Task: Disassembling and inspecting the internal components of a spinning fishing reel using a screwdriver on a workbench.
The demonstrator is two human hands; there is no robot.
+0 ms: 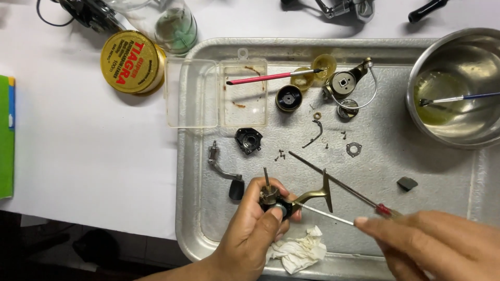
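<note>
Head view looks down on a dented metal tray [208, 244] set on a white-covered bench [88, 151]. Left hand [250, 234] has its fingers [271, 221] clenched round a small reel body [276, 200]; most of that body is hidden under thumb and fingers, leaving only a short shaft sticking up and a bronze foot reaching out to the right. Right hand [432, 247] is cut off by the lower right corner, and its fingers pinch a thin metal tool [323, 213] whose tip meets the reel body; how the tool ends inside the grip cannot be seen. Just beyond the right fingers lies a red-handled screwdriver [338, 183], handle end partly covered by that hand. Below the left fingers sits a crumpled white cloth [299, 250]. Left of them lies a crank handle [224, 174]. Farther up the tray are tiny screws [281, 154], too small to count surely, a black cover plate [248, 140], and a clear plastic box [216, 93] with a red brush [273, 77] across it. Steel bowl [458, 88] holding another brush is clipped at the right edge.
</note>
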